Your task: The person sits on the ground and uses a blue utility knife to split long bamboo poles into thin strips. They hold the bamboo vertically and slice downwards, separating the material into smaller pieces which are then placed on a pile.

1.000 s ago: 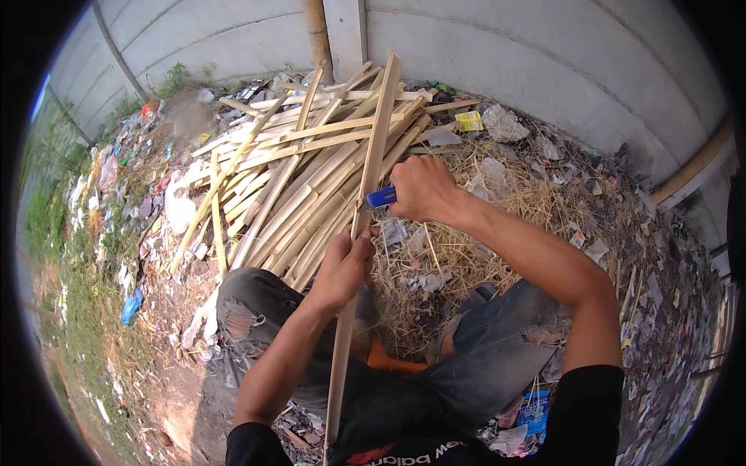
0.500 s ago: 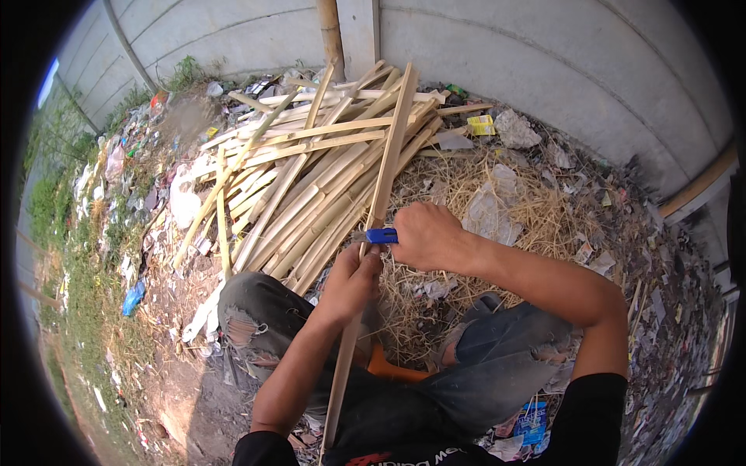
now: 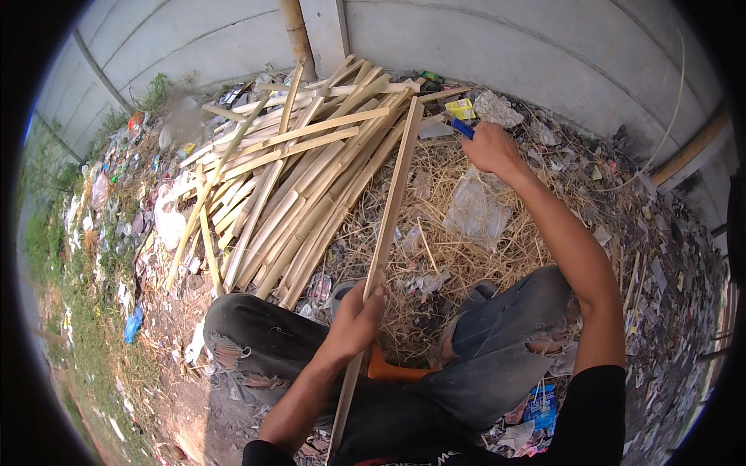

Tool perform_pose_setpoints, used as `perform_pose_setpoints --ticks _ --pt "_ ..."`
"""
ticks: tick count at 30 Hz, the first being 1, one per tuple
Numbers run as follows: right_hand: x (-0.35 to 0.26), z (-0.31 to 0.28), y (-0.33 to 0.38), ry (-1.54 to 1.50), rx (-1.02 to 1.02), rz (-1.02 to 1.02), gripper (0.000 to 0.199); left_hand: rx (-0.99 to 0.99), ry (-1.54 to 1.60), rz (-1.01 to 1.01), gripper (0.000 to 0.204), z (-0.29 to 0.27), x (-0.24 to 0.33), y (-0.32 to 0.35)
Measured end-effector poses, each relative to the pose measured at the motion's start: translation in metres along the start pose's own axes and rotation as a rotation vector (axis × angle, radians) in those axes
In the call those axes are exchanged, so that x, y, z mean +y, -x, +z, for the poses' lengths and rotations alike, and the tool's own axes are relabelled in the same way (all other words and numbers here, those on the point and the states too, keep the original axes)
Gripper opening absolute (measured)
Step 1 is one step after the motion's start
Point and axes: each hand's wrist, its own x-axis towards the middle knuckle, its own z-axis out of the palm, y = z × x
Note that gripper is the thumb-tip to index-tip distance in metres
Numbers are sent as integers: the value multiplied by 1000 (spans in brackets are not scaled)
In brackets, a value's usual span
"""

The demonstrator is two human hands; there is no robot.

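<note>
My left hand (image 3: 357, 320) is closed around a long split bamboo strip (image 3: 395, 198). The strip slants from near my lap up toward the far pile, its lower end against my dark shirt. Out to the far right, my right hand (image 3: 497, 149) grips a blue-handled utility knife (image 3: 463, 129), apart from the strip. The blade's edge is hard to make out. A pile of split bamboo strips (image 3: 311, 190) lies beyond my left knee, some crossing over the others. Part of an orange object (image 3: 392, 371) shows between my legs.
Thin dry shavings (image 3: 435, 256) and a clear plastic sheet (image 3: 475, 213) cover the ground ahead. A concrete wall (image 3: 505, 46) with a bamboo pole (image 3: 297, 35) stands behind. A thin curved strand (image 3: 674, 128) hangs before the wall at right. Litter and grass (image 3: 85, 311) spread leftward.
My right hand has swung the knife away from the strip, forward and right. My left hand still holds the strip, slightly lower. A thin curved strand now appears at right.
</note>
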Motion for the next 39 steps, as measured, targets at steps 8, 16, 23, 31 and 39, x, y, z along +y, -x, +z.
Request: perform_pose_setpoints --ticks 8,16,23,31,39 --pt "-52 -18 60 -20 -182 -276 26 7 116 -82 27 -2 12 -4" --pt "-94 27 131 12 -443 -540 24 -51 217 -126 37 -3 21 -13" --pt "-90 40 107 79 -350 -599 19 34 54 -126 35 1 15 -19" --pt "-42 5 8 -26 -137 -150 24 -71 11 -154 36 7 2 -3" --pt "67 -19 -49 -40 111 237 36 -316 118 -240 38 13 2 22"
